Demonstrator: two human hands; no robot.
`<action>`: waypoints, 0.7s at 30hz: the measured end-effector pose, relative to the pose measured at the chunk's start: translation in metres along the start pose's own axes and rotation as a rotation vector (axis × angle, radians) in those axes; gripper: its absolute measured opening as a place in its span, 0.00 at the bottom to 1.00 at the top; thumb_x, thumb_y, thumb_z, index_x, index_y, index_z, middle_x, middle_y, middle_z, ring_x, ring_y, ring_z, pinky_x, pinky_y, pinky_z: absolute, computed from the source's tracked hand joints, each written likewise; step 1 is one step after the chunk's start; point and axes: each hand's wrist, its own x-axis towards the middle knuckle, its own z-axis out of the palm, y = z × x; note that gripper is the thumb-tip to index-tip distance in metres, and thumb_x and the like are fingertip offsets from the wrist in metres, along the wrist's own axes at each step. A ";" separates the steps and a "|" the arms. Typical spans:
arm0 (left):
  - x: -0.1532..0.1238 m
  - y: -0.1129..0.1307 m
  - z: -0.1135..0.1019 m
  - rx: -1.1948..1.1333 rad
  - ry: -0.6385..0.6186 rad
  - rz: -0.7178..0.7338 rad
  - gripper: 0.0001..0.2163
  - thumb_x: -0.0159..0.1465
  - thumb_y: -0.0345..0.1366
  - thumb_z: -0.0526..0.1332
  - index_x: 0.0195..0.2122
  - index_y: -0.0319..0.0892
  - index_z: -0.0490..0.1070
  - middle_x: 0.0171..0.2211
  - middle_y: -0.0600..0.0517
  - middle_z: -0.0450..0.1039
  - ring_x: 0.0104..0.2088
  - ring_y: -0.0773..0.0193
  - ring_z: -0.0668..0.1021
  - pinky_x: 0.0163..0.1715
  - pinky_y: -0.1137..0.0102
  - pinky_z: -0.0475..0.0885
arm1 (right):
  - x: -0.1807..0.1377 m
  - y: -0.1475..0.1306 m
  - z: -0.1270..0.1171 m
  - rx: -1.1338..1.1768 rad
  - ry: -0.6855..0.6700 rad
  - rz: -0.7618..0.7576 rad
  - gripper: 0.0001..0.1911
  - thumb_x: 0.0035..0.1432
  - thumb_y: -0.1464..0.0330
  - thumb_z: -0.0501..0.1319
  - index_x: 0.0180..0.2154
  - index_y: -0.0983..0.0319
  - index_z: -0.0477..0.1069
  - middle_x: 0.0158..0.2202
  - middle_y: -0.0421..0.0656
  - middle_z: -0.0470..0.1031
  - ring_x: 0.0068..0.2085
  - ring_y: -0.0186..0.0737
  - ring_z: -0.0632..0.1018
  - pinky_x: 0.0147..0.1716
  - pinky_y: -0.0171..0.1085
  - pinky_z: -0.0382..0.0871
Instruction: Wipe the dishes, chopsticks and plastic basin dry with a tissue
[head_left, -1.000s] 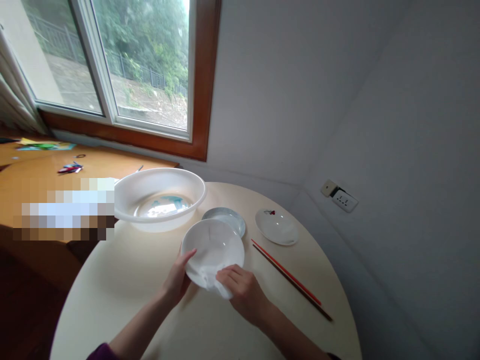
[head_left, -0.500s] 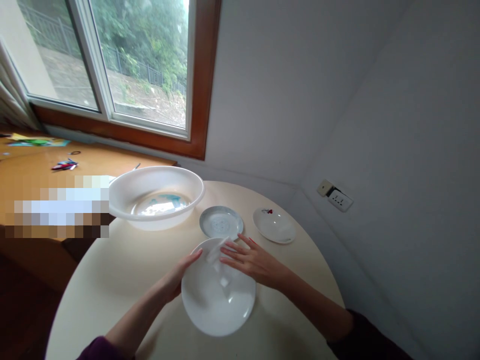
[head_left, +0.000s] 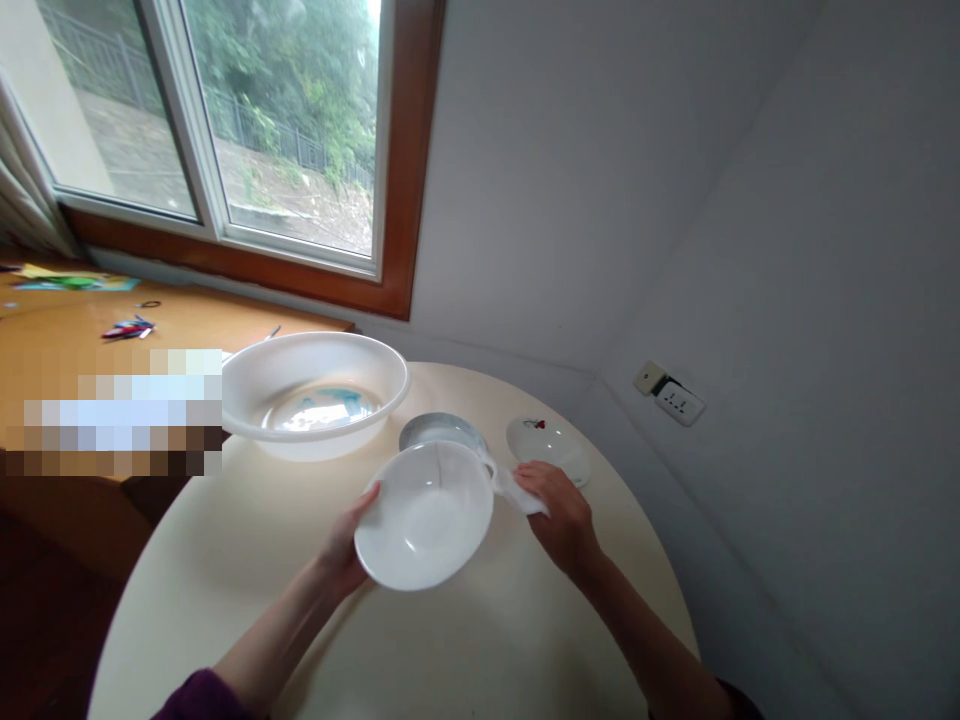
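My left hand point(head_left: 351, 545) grips a white bowl point(head_left: 427, 525) by its left side, thumb on the rim and fingers beneath. The bowl is held over the table, tilted with its hollow side toward me. At the bowl's right rim, my right hand point(head_left: 559, 510) is closed on a thin white cloth or tissue point(head_left: 517, 492); which of the two I cannot tell. Its left end touches the rim. Behind the bowl lies a grey-rimmed plate point(head_left: 435, 428), partly hidden. A white dish with a red motif point(head_left: 551, 445) sits behind my right hand.
A large translucent basin point(head_left: 315, 435) with some liquid in it stands at the table's back left. The round cream table point(head_left: 247, 580) meets a wooden desk point(head_left: 217, 315) on the left. Wall sockets point(head_left: 679, 400) are on the right.
The bowl has risen and tilted, now covering more of the grey-rimmed plate. My right hand has moved from inside the bowl to its right rim, drawing the white cloth or tissue along.
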 end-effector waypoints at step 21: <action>0.011 -0.019 -0.010 0.251 0.021 0.016 0.13 0.51 0.34 0.66 0.37 0.33 0.71 0.27 0.44 0.78 0.24 0.59 0.78 0.24 0.70 0.73 | 0.014 -0.115 0.048 0.283 -0.131 0.288 0.29 0.64 0.66 0.40 0.63 0.64 0.33 0.65 0.52 0.33 0.64 0.54 0.44 0.57 0.56 0.53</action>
